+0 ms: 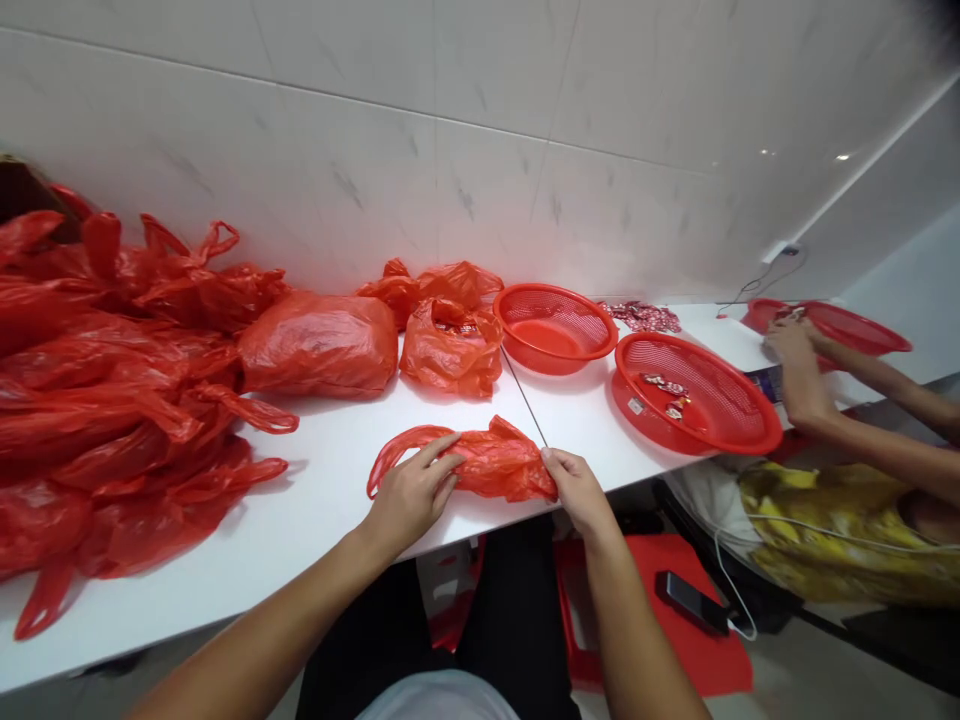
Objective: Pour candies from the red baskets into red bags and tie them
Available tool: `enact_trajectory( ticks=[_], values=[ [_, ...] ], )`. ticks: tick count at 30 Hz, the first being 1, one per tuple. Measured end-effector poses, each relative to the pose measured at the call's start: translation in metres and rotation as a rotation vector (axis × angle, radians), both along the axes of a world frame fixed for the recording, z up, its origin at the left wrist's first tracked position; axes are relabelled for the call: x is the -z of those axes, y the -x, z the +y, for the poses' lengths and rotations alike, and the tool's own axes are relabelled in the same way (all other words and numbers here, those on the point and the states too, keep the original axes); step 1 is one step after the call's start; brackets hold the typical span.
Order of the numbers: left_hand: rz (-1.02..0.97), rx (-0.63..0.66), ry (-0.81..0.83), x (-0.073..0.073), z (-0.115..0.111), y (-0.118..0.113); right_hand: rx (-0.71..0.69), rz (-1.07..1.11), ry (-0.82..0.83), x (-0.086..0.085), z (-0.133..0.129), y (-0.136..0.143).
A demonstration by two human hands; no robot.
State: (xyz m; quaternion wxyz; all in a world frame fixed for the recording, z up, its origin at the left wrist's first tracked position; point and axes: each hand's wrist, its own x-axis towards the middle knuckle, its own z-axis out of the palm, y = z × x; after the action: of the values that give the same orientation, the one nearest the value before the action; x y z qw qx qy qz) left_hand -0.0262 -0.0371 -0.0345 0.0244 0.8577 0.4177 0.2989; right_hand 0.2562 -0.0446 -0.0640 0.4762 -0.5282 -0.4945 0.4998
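A crumpled red plastic bag lies flattened near the front edge of the white table, its handle loop spread to the left. My left hand rests over the bag's left part, fingers stretched out and slightly apart. At the opposite end my right hand pinches the bag's corner between thumb and fingers. Just behind it stands an open red plastic bag with small wrapped pieces showing inside. What the bag under my hands contains, if anything, cannot be seen.
Many red bags are heaped at the left, beside a full bag. Two red baskets stand to the right; the nearer basket holds several wrapped pieces. A co-worker's hands work farther right. A phone lies on a red stool.
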Motion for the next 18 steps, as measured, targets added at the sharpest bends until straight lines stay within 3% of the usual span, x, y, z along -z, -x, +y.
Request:
enact_trajectory(
  ticks=[5,9,12,14,16,18],
  values=[
    [-0.079,0.043,-0.104,-0.009,0.002,0.006,0.141,0.087,0.016,0.013,-0.003,-0.021],
    [-0.098,-0.005,-0.122,-0.018,-0.002,0.001,0.391,0.104,-0.016,0.013,-0.004,-0.027],
    [-0.077,-0.162,-0.071,-0.025,-0.006,-0.003,0.73,-0.113,-0.214,0.008,-0.021,-0.019],
    [-0.085,-0.253,0.021,-0.031,-0.008,-0.007,0.851,-0.252,-0.412,0.006,-0.043,-0.002],
    [-0.097,-0.297,0.123,-0.039,-0.01,-0.012,0.746,-0.332,-0.531,0.007,-0.065,0.023],
    [-0.106,-0.303,0.192,-0.046,-0.011,-0.02,0.559,-0.409,-0.525,0.008,-0.079,0.051]
  ],
)
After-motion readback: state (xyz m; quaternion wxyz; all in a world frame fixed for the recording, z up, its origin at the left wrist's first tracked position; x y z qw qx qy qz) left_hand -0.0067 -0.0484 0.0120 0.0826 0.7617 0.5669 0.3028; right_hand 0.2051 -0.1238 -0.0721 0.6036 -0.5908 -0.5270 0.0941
